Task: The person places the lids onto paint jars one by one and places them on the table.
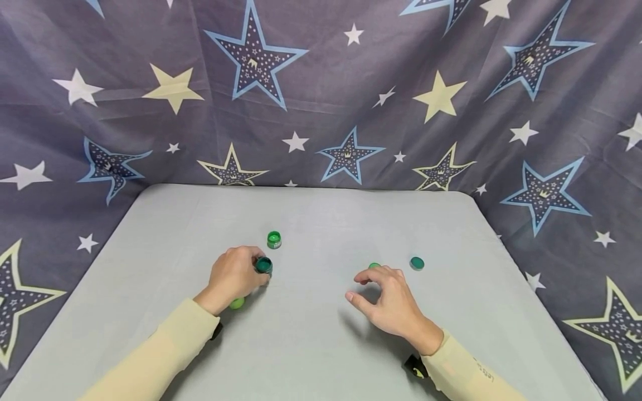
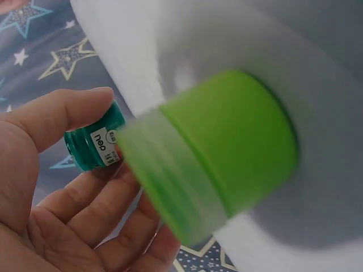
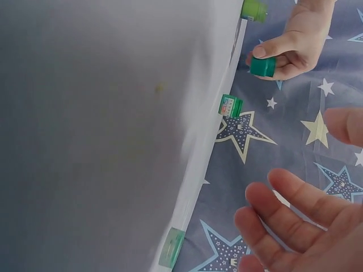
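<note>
In the head view my left hand (image 1: 234,275) holds a small uncapped jar of dark green paint (image 1: 264,265), thumb on one side and fingers on the other. A "deli" label shows on this paint jar (image 2: 102,141) in the left wrist view. My right hand (image 1: 390,301) is over the table with thumb and fingers apart, holding nothing. Just beyond it a green lid (image 1: 374,265) is partly hidden by the fingers. Farther right lies a dark green lid (image 1: 417,263).
An uncapped green paint jar (image 1: 273,240) stands beyond my left hand. Below the left wrist a light green capped jar (image 1: 237,303) is partly hidden; it looms large and blurred in the left wrist view. A star-patterned cloth (image 1: 311,111) hangs behind the grey-white table (image 1: 311,345).
</note>
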{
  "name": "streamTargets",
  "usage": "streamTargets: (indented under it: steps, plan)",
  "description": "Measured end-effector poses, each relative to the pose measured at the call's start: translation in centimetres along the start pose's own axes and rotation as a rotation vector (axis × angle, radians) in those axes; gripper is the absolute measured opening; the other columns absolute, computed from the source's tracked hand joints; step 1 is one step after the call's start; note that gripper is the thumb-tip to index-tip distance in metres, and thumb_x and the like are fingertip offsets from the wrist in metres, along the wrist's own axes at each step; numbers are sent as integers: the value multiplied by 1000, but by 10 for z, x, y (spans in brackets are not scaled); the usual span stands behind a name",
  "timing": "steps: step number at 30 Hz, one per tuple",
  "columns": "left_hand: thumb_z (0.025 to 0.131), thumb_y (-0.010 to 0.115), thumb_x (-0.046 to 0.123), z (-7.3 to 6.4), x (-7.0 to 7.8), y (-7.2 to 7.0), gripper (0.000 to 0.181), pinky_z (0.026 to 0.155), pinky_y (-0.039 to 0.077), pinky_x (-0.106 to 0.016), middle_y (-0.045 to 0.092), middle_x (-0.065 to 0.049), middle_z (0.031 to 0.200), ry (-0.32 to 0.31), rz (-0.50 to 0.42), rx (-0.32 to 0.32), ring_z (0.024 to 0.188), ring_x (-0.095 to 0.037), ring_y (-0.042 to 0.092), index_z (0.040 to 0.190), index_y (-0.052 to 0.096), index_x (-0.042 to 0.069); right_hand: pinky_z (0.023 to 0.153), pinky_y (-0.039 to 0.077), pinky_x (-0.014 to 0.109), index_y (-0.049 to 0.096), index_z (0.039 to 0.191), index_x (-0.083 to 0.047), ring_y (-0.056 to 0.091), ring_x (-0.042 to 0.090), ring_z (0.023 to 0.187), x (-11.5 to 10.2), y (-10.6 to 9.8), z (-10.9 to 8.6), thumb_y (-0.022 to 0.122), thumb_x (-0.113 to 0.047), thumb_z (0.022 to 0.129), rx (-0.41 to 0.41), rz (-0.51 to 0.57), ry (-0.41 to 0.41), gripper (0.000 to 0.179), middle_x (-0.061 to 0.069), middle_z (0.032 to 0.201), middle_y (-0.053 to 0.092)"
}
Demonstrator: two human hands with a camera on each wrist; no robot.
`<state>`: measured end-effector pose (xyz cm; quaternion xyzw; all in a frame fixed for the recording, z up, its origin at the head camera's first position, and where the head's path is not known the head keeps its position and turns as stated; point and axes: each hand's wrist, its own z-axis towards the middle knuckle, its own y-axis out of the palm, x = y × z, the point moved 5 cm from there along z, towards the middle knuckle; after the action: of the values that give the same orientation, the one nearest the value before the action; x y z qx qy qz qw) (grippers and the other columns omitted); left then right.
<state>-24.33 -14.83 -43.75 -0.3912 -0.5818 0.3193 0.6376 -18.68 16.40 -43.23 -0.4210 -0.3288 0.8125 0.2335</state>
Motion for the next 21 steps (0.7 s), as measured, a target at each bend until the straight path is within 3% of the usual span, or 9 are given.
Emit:
streamTargets:
  steps: [6, 11, 21]
  plan:
    - [77, 89, 19, -8, 13, -3, 32, 70, 49, -40, 70, -1, 89, 33, -48, 34, 81, -21, 62, 105, 77, 10, 92, 40, 46, 75, 103, -12, 65, 19, 98, 3, -2, 0, 84, -33, 83, 3, -16, 16, 30, -1, 100, 74]
    - [77, 88, 19, -13, 24, -3, 29, 66, 47, -36, 67, 0, 87, 52, -74, 58, 76, -18, 59, 103, 77, 13, 92, 41, 48, 76, 105, -10, 65, 23, 107, 8, -4, -1, 85, -33, 82, 26, -48, 21, 33, -1, 104, 75]
    - [76, 89, 17, -24, 37, 1, 24, 64, 45, -34, 66, 2, 85, 85, -115, 88, 74, -16, 55, 97, 78, 17, 95, 41, 52, 77, 106, -10, 64, 26, 108, 14, -9, 0, 86, -34, 83, 42, -83, 27, 34, 4, 109, 75]
